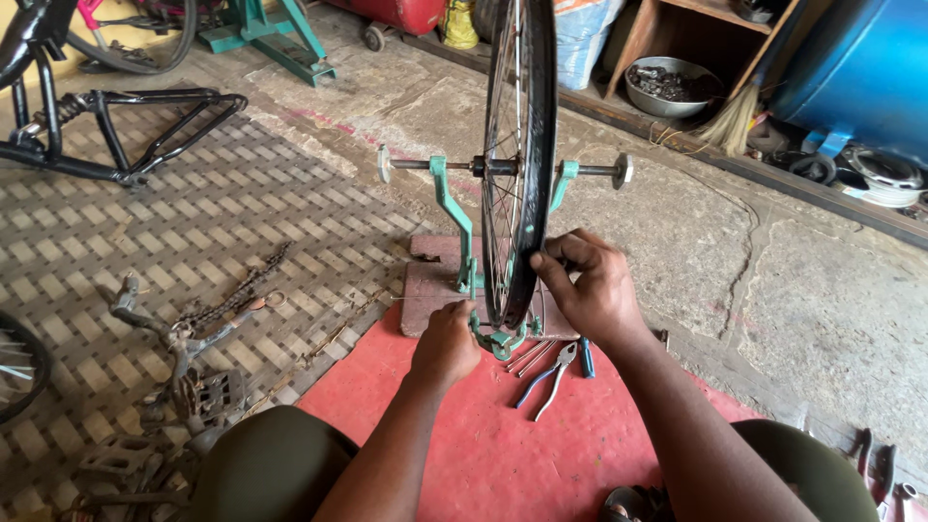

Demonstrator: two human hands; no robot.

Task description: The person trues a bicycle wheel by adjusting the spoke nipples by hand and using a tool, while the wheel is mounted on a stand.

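The wheel (519,145) I'm working on stands upright in the green stand (462,232) — black rim, thin silver spokes, seen nearly edge-on, its top cut off by the frame. Its axle runs level between the stand's two arms, with a round knob at each end. The stand's base sits on a reddish block (430,285) at the edge of the red mat (483,435). My right hand (594,290) pinches the rim low down; my left hand (447,340) grips the stand's foot, just under the rim.
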